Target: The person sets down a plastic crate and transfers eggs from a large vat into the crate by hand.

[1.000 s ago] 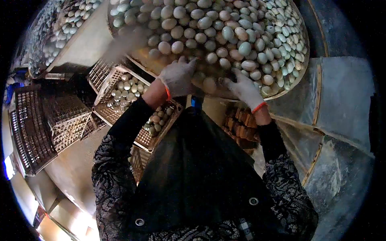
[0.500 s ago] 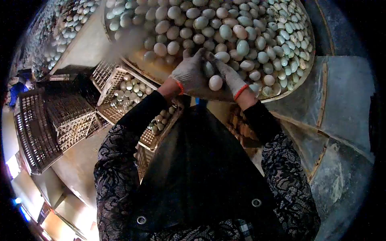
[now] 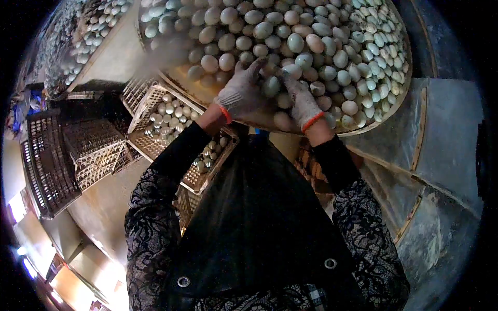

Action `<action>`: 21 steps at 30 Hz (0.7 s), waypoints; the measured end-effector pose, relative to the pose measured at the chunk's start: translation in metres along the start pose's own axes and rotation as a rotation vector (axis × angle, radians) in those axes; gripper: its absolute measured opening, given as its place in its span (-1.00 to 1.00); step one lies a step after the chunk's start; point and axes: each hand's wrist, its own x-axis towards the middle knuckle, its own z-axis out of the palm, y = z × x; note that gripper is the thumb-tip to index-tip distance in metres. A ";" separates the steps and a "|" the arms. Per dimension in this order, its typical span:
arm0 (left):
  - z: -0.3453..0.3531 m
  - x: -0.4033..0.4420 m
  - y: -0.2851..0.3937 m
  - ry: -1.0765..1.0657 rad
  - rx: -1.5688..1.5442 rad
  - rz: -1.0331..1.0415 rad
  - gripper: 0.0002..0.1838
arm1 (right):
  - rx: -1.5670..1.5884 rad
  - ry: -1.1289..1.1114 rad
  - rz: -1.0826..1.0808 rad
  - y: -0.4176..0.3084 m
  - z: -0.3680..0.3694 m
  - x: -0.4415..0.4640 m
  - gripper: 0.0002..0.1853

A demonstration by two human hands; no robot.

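Many pale white and greenish eggs [image 3: 295, 43] fill a large round tub, whose rim [image 3: 381, 122] curves towards me. My left hand [image 3: 241, 92], in a light knitted glove with an orange cuff, reaches over the near rim, thumb and fingers apart among the eggs. My right hand [image 3: 302, 101], gloved alike, lies to its right with fingers stretched forward against the eggs. Between the hands sits a greenish egg [image 3: 271, 86]; I see neither hand closed round it. A blurred egg [image 3: 282, 120] lies low beside my right hand, near the rim.
Left of me a plastic crate [image 3: 142, 142] holds eggs in two groups. Farther left stand dark stacked crates [image 3: 44, 160]. Another heap of eggs [image 3: 93, 39] is at the upper left. Grey panels [image 3: 448, 137] cover the right side, and a black apron [image 3: 259, 223] hangs before me.
My hands, close together at the fingertips before, are now farther apart. The eggs between them have shifted, and the pale egg by my right hand has moved down towards the rim.
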 end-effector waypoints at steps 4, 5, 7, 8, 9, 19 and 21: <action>-0.021 0.002 0.015 -0.005 0.064 0.007 0.08 | 0.908 0.125 0.399 -0.047 -0.011 0.017 -0.50; -0.018 0.002 0.010 0.002 0.065 0.003 0.08 | 1.111 0.149 0.623 -0.072 -0.021 0.019 -0.45; -0.013 0.002 0.003 0.055 -0.151 -0.003 0.06 | 1.028 0.110 0.535 -0.062 -0.021 0.021 -0.45; -0.011 0.001 -0.001 0.076 -0.223 -0.007 0.05 | 0.986 0.088 0.493 -0.058 -0.020 0.021 -0.45; -0.017 -0.001 0.007 0.085 -0.013 0.055 0.03 | 0.946 0.069 0.451 -0.057 -0.020 0.022 -0.45; -0.073 -0.007 0.047 0.277 0.057 0.042 0.06 | 0.696 0.017 0.409 -0.053 -0.026 0.069 -0.43; -0.086 -0.015 0.046 0.361 0.137 0.077 0.04 | 0.630 -0.014 0.202 -0.067 -0.023 0.071 -0.53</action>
